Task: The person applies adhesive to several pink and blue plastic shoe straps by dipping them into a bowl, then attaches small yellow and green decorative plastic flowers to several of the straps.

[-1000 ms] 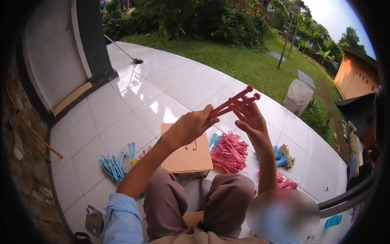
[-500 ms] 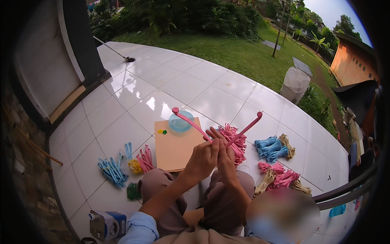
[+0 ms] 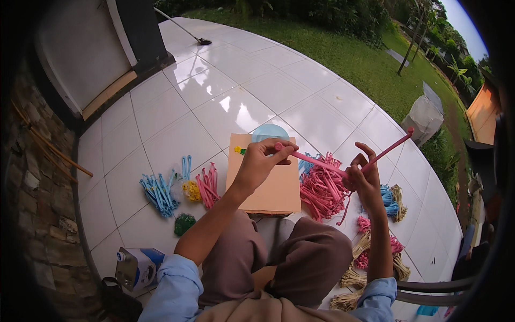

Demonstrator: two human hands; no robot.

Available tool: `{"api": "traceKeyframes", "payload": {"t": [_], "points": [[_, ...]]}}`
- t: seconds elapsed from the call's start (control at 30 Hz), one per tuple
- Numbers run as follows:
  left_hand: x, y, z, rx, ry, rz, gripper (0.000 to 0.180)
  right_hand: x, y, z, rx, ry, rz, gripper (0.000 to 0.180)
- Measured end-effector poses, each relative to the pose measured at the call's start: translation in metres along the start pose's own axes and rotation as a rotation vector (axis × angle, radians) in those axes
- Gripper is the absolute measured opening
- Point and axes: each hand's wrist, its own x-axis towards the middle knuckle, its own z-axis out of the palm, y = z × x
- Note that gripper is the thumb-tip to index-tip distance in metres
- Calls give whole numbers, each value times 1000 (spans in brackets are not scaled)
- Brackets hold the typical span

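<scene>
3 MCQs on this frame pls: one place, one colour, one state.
1. Where does the board lie?
A) on the grass
B) on the tiles before the knees
C) on the chair

2. What colour is the strip in the left hand?
A) pink
B) green
C) white

3. How is the strip held?
A) flat on the tiles
B) by one hand
C) between both hands, bent at the right hand

B: tiles show round the board. A: it matches the pink pile. C: each hand grips it.
</scene>
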Motion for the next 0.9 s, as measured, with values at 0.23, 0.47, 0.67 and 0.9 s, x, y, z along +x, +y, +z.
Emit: {"api": "traceKeyframes", "payload": {"t": [0.23,0.47,0.67,0.9], "points": [[18,-115,-57,589,22,-3,8,41,116,-25,-73,-335,299,75],[30,-161,-77,915,97,111,9,79,184,-24,-10,-398,471,84],[39,-157,-87,936,19,64,10,93,189,-17,71,-456,525,84],[45,-151,-87,1136,-244,19,41,100,199,-19,72,-482,565,83]]}}
